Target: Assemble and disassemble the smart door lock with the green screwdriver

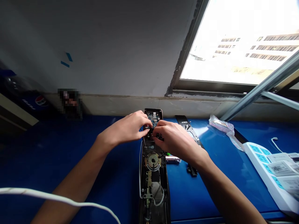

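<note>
A long black device housing (pixel 153 180) lies open on the blue table, its inner parts exposed. Near its far end is a circuit board (pixel 153 116), and a round metal part (pixel 153 160) sits lower down. My left hand (pixel 134 126) reaches in from the left, fingers bent and thumb close to the forefinger, over the lower edge of the board. From the right, my right hand (pixel 171 137) is pinched at the same spot. Whatever small piece lies between the fingers of either hand is too hidden to make out. A thin white wire runs along the housing's left side.
On the blue table (pixel 112 193), a black plate (pixel 187 126) and small black part (pixel 192 170) lie right of the housing. Farther right are a plastic-wrapped item (pixel 221 124) and white power strip (pixel 263 165). A white cable (pixel 58 198) crosses the lower left.
</note>
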